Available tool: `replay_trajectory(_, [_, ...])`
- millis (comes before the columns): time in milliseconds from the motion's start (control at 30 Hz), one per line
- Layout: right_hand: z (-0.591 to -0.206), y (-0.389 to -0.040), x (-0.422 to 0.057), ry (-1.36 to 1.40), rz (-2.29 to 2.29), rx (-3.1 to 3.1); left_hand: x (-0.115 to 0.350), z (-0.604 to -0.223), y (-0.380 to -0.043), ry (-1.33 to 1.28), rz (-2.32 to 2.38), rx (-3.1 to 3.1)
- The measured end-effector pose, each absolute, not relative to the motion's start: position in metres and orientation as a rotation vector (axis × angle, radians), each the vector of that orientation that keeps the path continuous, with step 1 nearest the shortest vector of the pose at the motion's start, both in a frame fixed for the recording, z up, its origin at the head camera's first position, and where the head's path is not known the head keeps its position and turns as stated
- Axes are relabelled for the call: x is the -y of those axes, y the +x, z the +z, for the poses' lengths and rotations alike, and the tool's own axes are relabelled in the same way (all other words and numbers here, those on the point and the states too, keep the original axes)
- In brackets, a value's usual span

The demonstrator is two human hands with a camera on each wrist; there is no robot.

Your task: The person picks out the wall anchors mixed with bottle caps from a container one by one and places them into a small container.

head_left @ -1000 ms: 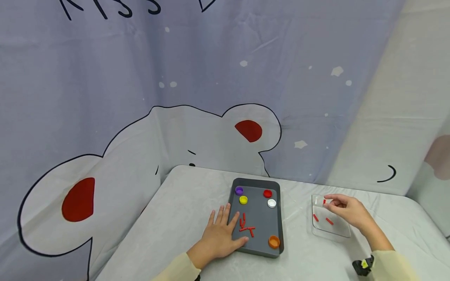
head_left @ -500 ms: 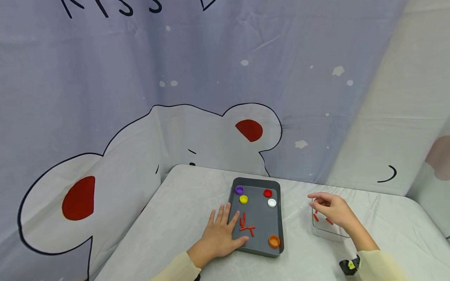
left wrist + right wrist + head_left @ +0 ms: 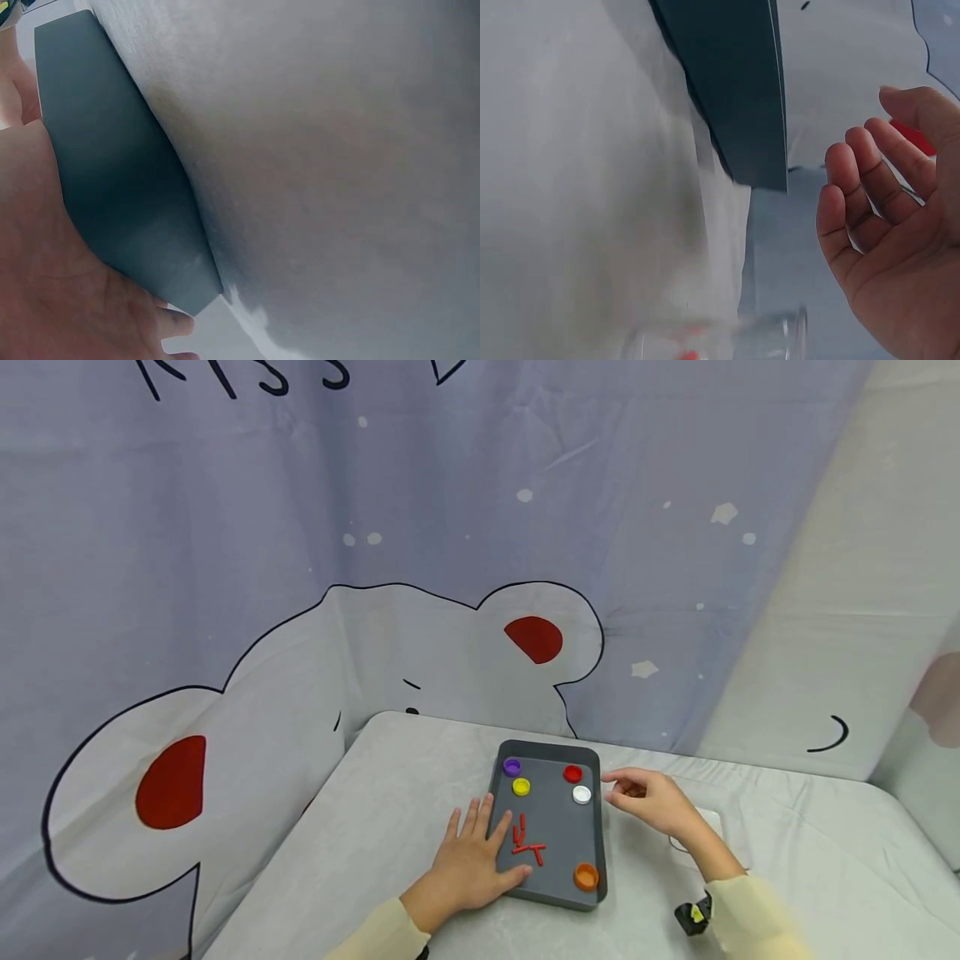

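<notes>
My left hand (image 3: 468,870) lies with fingers spread on the left edge of the grey tray (image 3: 562,827); the left wrist view shows its palm against the tray's outer wall (image 3: 120,165). Several short red sticks (image 3: 537,857) lie loose near its fingertips. My right hand (image 3: 652,800) is in the air just off the tray's right edge, fingers loosely bent, nothing between them in the right wrist view. A clear box (image 3: 769,341) stands behind it with something red inside; in the head view my right hand and forearm partly cover that box.
Inside the tray are small round cap-like pieces: purple (image 3: 512,767), yellow (image 3: 521,787), red (image 3: 573,774), white (image 3: 581,794) and a larger orange one (image 3: 586,877). A white cloth (image 3: 420,777) covers the table, and a printed curtain (image 3: 420,527) hangs behind.
My right hand held a red stick over the clear box, let it go there, then moved left to the tray's right edge. My left hand has stayed on the tray.
</notes>
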State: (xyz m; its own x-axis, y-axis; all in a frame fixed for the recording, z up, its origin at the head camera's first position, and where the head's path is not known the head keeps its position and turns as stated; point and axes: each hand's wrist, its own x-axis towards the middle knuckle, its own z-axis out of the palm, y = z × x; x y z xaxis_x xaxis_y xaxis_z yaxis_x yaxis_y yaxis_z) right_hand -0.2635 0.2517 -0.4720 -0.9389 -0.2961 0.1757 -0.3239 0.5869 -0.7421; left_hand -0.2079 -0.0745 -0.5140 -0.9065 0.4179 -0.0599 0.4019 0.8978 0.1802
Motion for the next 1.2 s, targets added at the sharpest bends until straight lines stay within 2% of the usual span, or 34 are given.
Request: replay_trajectory(1200, [-0.495,-0.279,-0.172,0.798,1.278,2.819,0.073,-0.517,-0.211,0.608,0.214,-2.956])
